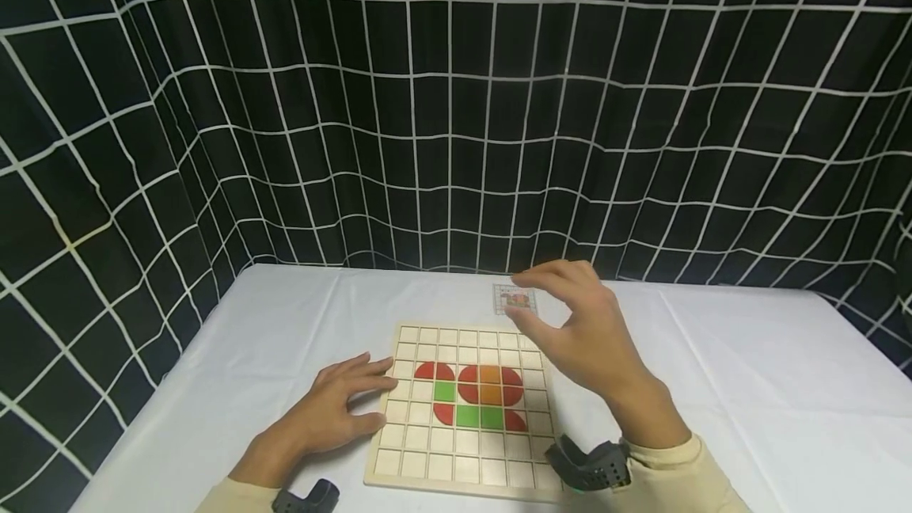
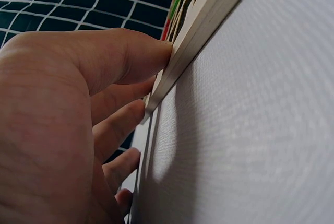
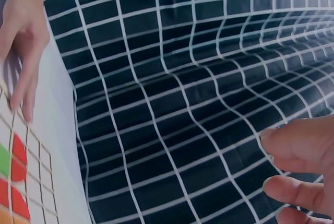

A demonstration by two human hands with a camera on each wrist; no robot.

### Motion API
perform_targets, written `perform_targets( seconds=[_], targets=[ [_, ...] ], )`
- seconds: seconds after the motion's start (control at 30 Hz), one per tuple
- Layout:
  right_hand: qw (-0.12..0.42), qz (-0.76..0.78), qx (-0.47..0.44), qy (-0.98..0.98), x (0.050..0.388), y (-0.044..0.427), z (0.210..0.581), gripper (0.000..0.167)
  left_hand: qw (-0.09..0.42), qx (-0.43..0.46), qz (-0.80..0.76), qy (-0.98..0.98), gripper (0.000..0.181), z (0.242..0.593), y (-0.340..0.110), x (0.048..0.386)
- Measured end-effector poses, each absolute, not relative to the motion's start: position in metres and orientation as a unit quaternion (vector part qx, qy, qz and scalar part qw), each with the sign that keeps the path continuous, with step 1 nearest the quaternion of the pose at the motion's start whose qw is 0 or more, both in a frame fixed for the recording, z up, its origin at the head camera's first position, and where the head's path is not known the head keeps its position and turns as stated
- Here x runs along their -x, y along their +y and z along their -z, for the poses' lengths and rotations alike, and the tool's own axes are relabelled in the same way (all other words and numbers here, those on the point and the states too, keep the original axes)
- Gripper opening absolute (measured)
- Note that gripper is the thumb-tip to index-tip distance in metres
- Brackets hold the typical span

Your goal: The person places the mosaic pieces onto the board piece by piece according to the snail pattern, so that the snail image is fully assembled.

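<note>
A square wooden grid board (image 1: 416,438) lies on the white table, with red, green and orange pieces set in its middle cells. My left hand (image 1: 335,410) rests at the board's left side, thumb and fingertips touching the edge; the left wrist view shows the thumb (image 2: 148,57) against the wooden rim. Over the board's far right corner hovers my right hand (image 1: 580,331), thumb and fingers spread apart with nothing seen between them. Just beyond the board, a small printed card (image 1: 527,303) with a grid picture appears behind the right fingertips. In the right wrist view, the right fingers (image 3: 297,145) are bare.
White cloth (image 1: 748,370) covers the table, with fold lines to either side. A black curtain with white netting (image 1: 484,109) stands behind the table and along its left side. Dark straps (image 1: 591,465) are on both wrists.
</note>
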State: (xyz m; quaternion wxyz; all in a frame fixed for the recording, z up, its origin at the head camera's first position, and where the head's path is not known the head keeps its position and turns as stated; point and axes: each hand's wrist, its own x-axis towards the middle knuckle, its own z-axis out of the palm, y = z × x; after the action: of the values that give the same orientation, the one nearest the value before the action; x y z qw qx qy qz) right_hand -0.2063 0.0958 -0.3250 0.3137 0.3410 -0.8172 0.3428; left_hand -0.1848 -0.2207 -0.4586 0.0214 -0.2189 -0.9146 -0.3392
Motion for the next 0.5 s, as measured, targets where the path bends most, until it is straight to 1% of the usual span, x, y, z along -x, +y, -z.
perform_targets(
  seconds=[0.23, 0.5],
  targets=[
    [0.327, -0.33, -0.329, -0.823, 0.213, 0.123, 0.324, 0.031, 0.019, 0.214, 0.338, -0.916, 0.043, 0.459, -0.221, 0.185],
    [0.34, -0.351, -0.32, -0.812, 0.221, 0.157, 0.336, 0.036, 0.014, 0.207, 0.338, -0.918, 0.043, 0.46, -0.222, 0.186]
  ],
)
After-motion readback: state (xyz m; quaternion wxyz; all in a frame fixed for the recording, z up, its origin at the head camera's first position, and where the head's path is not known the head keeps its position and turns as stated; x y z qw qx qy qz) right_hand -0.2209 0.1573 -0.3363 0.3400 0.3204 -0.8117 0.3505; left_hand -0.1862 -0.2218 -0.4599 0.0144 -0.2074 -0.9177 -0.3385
